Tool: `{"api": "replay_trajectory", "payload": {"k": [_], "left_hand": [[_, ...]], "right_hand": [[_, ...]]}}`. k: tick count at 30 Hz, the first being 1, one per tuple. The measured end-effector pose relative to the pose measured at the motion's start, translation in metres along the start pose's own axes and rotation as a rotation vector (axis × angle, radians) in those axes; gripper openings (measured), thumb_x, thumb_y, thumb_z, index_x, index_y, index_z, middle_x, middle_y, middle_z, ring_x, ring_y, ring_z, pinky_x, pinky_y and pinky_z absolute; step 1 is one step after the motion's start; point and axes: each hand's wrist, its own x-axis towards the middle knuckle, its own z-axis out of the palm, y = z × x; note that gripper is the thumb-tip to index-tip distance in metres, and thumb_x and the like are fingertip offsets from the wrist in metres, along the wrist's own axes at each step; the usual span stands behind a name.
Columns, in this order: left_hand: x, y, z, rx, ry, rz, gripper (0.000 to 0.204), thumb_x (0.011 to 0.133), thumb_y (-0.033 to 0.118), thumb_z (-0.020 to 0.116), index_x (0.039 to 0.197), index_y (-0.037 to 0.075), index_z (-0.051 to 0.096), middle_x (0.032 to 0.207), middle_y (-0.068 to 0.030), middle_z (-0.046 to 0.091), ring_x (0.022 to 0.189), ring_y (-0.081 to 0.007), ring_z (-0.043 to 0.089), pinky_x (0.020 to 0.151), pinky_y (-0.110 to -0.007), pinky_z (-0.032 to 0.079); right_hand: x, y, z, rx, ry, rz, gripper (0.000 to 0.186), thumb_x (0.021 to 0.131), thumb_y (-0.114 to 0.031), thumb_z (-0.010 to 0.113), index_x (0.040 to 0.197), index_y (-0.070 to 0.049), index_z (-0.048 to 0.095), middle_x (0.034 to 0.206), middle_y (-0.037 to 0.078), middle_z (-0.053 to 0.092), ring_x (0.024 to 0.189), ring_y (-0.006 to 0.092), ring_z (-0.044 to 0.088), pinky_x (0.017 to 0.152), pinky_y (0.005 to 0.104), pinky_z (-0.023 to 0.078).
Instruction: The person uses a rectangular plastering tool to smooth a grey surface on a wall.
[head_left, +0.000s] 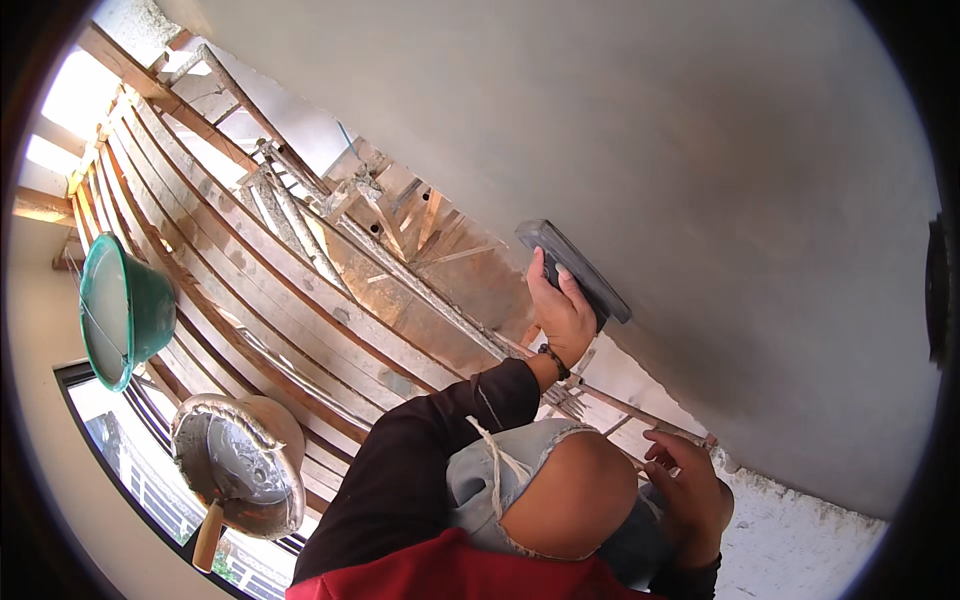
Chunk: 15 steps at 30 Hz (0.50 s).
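My left hand (563, 318), with a dark beaded bracelet at the wrist, grips a black plastering float (585, 270). The float's long edge lies along the smooth grey plastered wall (700, 150), close to that wall's lower edge. My right hand (688, 487) hovers beside my bent knee (570, 490), near the wall's lower edge. Its fingers are loosely curled and apart, and nothing shows in them. The knee pokes out through torn light-blue jeans.
Wooden scaffold planks (260, 290) run across the left. On them stand a green bucket (152, 312) with greyish contents and a mortar-crusted beige bucket (278, 425). A wooden-handled tool (207, 540) leans in the beige one. Below lie poles and timber (430, 235). A window (130, 450) is lower left.
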Motion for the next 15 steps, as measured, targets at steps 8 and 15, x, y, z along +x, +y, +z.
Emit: {"api": "replay_trajectory", "payload": {"k": [8,15], "left_hand": [[0.323,-0.031,-0.089,0.154,0.263,-0.015,0.040,0.106,0.017,0.045,0.141,-0.001,0.045,0.123,-0.0292,0.065,0.112,-0.0399,0.066,0.101,-0.044,0.049],[0.305,-0.012,-0.091,0.180,0.261,0.022,0.044,0.108,0.020,0.044,0.144,-0.006,0.042,0.131,-0.0294,0.060,0.123,-0.0385,0.061,0.106,-0.043,0.046]], "right_hand": [[0.001,0.040,-0.001,0.039,-0.048,0.054,0.044,0.083,-0.005,0.073,0.126,-0.006,0.068,0.093,0.009,0.070,0.083,0.0196,0.065,0.076,0.0328,0.053],[0.014,0.029,0.003,0.027,-0.063,0.051,0.043,0.084,-0.009,0.072,0.126,-0.005,0.068,0.092,0.009,0.070,0.079,0.0196,0.065,0.074,0.0323,0.053]]}}
